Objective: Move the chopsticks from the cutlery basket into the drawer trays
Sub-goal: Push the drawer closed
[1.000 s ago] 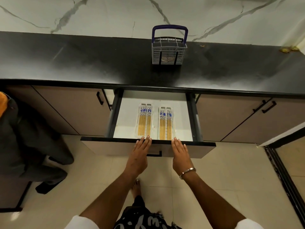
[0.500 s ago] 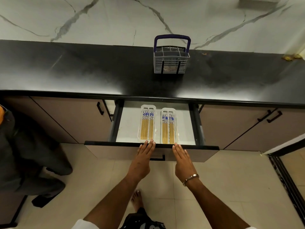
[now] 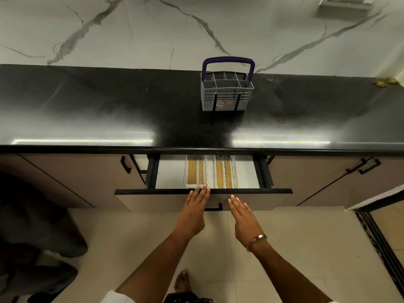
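A grey wire cutlery basket (image 3: 226, 95) with a blue handle stands on the black countertop (image 3: 109, 110). Below it the drawer (image 3: 166, 194) is partly slid in. Two clear trays lie side by side inside, the left tray (image 3: 196, 170) and the right tray (image 3: 225, 171), each holding several wooden chopsticks. My left hand (image 3: 194, 209) has straight fingers pressing on the drawer's front edge. My right hand (image 3: 242, 217) is flat with straight fingers, just off the drawer front.
Closed cabinet doors with black handles flank the drawer on the left (image 3: 125, 165) and right (image 3: 363, 167). A seated person's dark trousers (image 3: 32, 232) fill the lower left. A door frame (image 3: 380, 232) runs along the right over the tiled floor. My bare foot (image 3: 182, 281) is below.
The drawer has slid further in under the countertop, hiding the far ends of the trays. Both hands followed it forward; the right hand has now come off the front edge.
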